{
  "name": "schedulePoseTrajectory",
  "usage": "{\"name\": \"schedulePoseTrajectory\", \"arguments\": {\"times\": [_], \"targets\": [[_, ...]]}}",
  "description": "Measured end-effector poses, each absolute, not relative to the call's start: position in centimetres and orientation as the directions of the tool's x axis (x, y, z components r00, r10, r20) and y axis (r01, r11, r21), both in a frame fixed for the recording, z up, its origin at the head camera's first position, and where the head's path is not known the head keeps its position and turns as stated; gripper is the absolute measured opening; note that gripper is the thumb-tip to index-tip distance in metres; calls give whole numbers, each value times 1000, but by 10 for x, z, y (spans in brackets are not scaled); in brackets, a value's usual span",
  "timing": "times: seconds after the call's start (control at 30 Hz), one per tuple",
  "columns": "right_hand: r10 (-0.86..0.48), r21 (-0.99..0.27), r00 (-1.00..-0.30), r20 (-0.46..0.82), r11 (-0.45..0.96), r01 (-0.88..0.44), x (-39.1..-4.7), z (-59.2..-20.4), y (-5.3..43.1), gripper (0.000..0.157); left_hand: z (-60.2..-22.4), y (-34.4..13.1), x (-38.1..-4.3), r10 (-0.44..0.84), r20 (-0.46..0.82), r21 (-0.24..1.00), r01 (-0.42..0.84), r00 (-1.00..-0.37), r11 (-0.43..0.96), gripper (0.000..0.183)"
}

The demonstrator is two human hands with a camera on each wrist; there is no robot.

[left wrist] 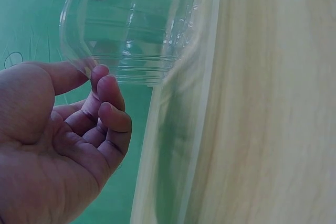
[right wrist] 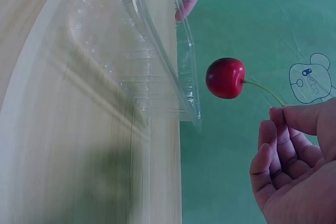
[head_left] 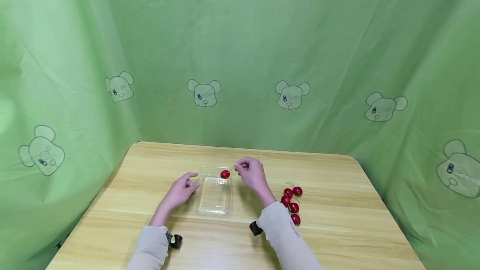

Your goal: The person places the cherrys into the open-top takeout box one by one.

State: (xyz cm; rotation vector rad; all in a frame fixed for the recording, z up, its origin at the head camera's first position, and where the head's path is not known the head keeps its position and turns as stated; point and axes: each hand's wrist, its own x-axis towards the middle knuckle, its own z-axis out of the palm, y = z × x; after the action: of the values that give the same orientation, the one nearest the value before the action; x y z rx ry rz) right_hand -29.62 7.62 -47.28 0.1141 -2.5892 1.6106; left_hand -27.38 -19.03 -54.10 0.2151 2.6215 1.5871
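Note:
A clear plastic box (head_left: 214, 211) stands on the table, its top side uncovered. At its left rim is my left hand (head_left: 180, 191); in the left wrist view thumb and index finger pinch the edge of the box (left wrist: 131, 69), the other fingers loosely bent. My right hand (head_left: 253, 175) pinches the thin green stem of a red cherry (right wrist: 226, 78) between thumb and forefinger. The cherry hangs out from the fingertips, higher than the rim in the right wrist view. From the head it overlaps the far right corner of the box.
Several red cherries with stems (head_left: 294, 207) lie in a loose group on the wooden table (head_left: 348, 228), right of the box and beside the right forearm. A green curtain (head_left: 243, 128) with bear heads closes off the back and both sides.

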Motion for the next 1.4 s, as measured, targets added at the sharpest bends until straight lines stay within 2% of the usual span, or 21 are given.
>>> {"name": "schedulePoseTrajectory", "arguments": {"times": [1.1, 1.4], "targets": [[53, -829, -991, 119, 556, -70, -317, -491, 64, 6, -541, -187, -274, 142, 12, 889, 76, -990, 452, 50], [29, -806, -993, 118, 586, -78, -318, -497, 62, 6, -541, -189, -274, 145, 16, 882, 82, -989, 465, 50]]}}
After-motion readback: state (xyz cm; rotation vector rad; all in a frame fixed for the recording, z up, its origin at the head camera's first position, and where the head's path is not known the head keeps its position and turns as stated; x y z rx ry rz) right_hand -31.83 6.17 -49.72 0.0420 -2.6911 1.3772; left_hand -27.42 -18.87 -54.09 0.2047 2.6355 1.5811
